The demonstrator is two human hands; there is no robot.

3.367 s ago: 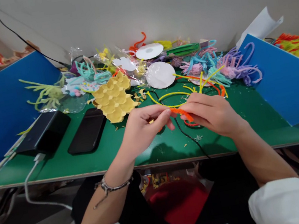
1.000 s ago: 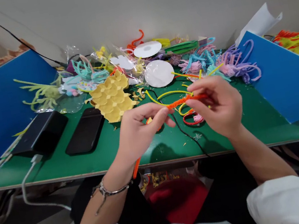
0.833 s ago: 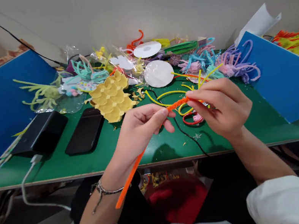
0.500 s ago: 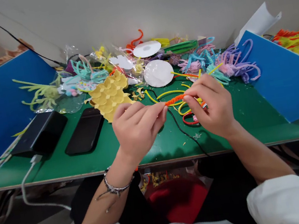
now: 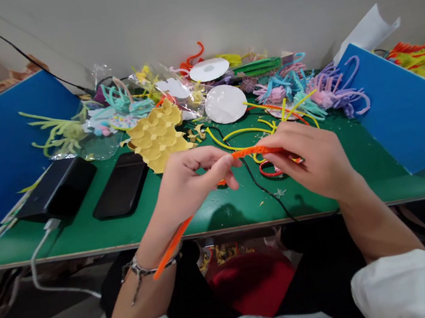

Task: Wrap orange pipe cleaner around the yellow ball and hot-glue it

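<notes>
An orange pipe cleaner (image 5: 250, 151), twisted in its middle stretch, is held level between my two hands above the green table. My left hand (image 5: 199, 177) pinches one side of it between thumb and fingers. A loose orange end hangs below that hand, across the wrist with the bracelet. My right hand (image 5: 306, 156) is closed on the other side, its fingertips pressed together. Beneath and behind the right hand lie yellow pipe cleaners (image 5: 241, 133) and scissors with red handles (image 5: 268, 171), partly covered by the hand.
A yellow egg-carton piece (image 5: 159, 135), a black phone (image 5: 121, 189) and a black box (image 5: 57, 189) with a white cable are at left. White discs (image 5: 225, 103) and bunches of coloured pipe cleaners (image 5: 335, 88) line the back. Blue panels (image 5: 413, 107) flank the table (image 5: 215, 219).
My left hand has turned over, bringing a loose orange end into view by its wrist. My right hand has moved slightly down and right, and more orange shows between the hands.
</notes>
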